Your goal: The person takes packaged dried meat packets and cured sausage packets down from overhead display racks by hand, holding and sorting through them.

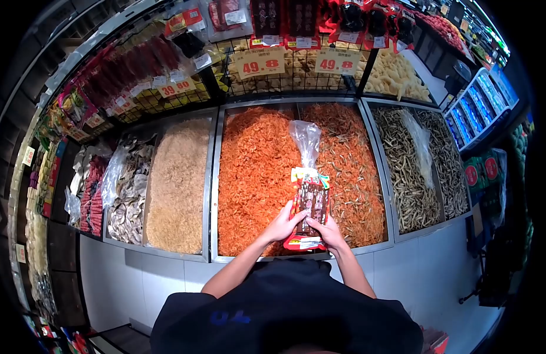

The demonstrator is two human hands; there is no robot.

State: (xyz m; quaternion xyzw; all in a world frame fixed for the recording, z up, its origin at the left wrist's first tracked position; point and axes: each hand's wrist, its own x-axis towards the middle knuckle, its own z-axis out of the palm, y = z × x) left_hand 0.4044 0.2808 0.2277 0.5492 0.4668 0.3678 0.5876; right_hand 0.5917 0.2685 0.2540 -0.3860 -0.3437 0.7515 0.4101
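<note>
My left hand (282, 225) and my right hand (328, 231) grip a packet of dark sausages (312, 193) from both sides, thumbs laid on its front. The packet has a clear window, red edges and a white and green top with printed characters. It is held upright over the bin of orange dried shrimp (255, 165) and the neighbouring bin of mixed orange and grey dried fish (355, 177). Just beyond the packet's top lies a clear plastic bag (307, 141). My fingers behind the packet are hidden.
Metal-framed bins hold pale tiny dried shrimp (180, 183) to the left and small silvery dried fish (403, 171) to the right. Bagged goods (302, 17) hang on a rack behind, above price signs (260, 62). A blue and white shelf (479, 109) stands at the far right.
</note>
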